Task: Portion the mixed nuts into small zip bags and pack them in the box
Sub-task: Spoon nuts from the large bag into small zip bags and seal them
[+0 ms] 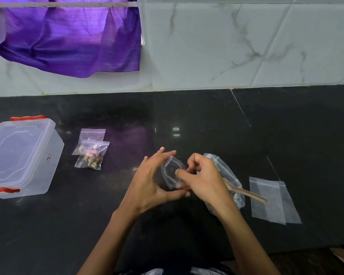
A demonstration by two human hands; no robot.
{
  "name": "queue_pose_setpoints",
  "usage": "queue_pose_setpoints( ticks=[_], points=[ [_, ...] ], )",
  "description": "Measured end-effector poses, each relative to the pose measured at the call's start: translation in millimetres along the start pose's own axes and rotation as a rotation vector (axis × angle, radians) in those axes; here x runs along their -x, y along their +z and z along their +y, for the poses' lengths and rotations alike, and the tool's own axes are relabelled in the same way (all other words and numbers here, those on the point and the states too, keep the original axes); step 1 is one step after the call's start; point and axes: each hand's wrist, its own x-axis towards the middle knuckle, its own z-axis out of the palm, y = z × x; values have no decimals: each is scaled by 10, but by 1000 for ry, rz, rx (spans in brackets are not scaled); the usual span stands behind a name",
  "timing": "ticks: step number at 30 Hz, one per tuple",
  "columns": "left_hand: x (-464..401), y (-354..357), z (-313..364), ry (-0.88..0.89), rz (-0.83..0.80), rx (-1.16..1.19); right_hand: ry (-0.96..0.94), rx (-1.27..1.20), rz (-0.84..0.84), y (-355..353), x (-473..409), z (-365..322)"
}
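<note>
Near the counter's front edge, your left hand (153,181) cradles the small zip bag (172,172) with thumb and spread fingers, while your right hand (201,175) pinches its mouth, seemingly empty. Spread the mouth wide before spooning.

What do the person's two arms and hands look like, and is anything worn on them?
Both forearms are bare up to the bottom edge of the picture: no sleeves show. The left hand and the right hand wear no gloves. No rings, watch or bracelets can be seen. The fingernails are short and unpainted.
</note>
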Motion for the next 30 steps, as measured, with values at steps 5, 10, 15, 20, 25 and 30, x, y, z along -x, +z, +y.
queue_pose_setpoints(
  ticks=[5, 10, 15, 20, 25, 30],
  points=[
    [-30, -7, -7, 29, 13, 21, -57, 59, 18, -3, 11, -4],
    [-33, -8, -10, 68, 15, 71, -82, 14, 7, -28, 26, -41],
    [-44, -10, 83, 73, 91, 213, -176, 147, -198, -108, 56, -55],
    [-26, 1, 101, 12, 108, 308, -274, 433, -437, -311, 58, -48],
    [-7, 31, 101, -94, 68, 427, -318, 549, -391, -355, 32, -114],
    [-8, 68, 22, -148, -135, 574, -471, 605, -165, -266, -7, -89]
  ],
)
